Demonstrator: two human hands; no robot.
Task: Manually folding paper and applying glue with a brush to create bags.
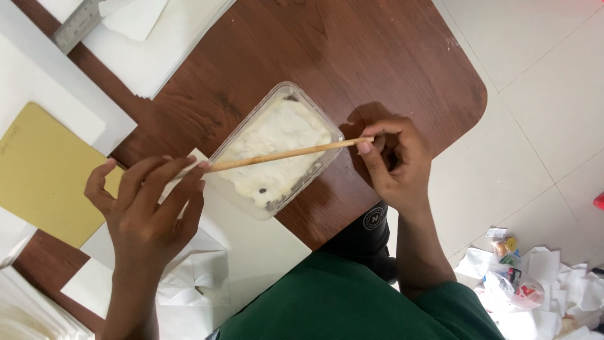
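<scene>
Both hands on a thin wooden stick (286,153) laid across a clear plastic tub (277,150) of white paste. Left hand (148,201) fingers pinch one end, right hand (393,160) pinches the other. Tub sits near worktop (352,56) front edge, beside white paper sheets (251,245).

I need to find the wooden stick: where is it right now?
In the head view, the wooden stick lies across the top of the clear plastic container at centre, held at its ends by the left hand and right hand.
</scene>
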